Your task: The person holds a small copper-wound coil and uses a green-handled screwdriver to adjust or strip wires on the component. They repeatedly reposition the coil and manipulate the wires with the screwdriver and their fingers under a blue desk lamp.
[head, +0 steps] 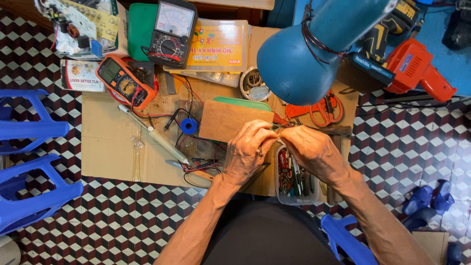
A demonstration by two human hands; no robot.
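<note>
Thin wire (280,126), light and easily bent, is being pinched between both grips just right of the wooden board (230,120): left hand (248,152) and right hand (314,152) are closing on it

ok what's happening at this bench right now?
A person's left hand and right hand meet over a wooden board, pinching something small and thin between the fingertips; what it is can't be made out. A soldering iron and an orange multimeter lie untouched on the cardboard.
</note>
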